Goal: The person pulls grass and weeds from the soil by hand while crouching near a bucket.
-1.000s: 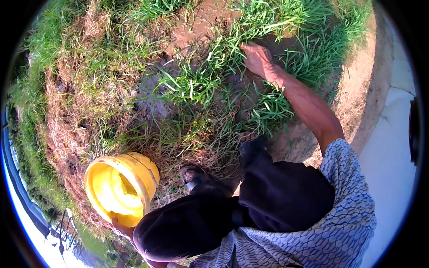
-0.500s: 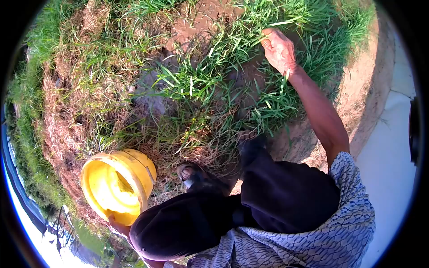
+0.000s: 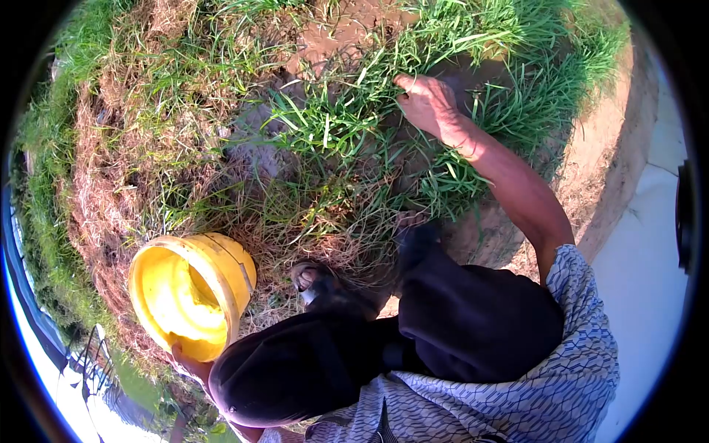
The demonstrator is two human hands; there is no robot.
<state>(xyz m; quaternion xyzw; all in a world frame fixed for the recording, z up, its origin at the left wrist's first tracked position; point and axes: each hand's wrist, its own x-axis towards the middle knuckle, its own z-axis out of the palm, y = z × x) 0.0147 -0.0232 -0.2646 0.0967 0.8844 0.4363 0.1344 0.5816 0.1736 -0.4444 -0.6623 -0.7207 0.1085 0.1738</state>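
Observation:
A yellow bucket [image 3: 240, 273] lies tilted at the lower left, its open mouth facing left and up. My left hand [image 3: 190, 363] grips its lower rim, the thumb showing at the inside edge. At the upper right, my right hand [image 3: 428, 103] reaches into green grass [image 3: 347, 122] over wet, muddy soil. Its fingers are bent and close together among the blades; what they hold, if anything, is too small to make out.
Dry straw-like grass [image 3: 111, 214] covers the ground on the left. My feet in dark sandals [image 3: 314, 279] are below the grass. A bare earth ridge [image 3: 602, 140] and a pale sheet [image 3: 642, 244] run along the right.
My right hand rose up and right from the grass, then came back down and left into it. The bucket and my left hand have shifted slightly left in view.

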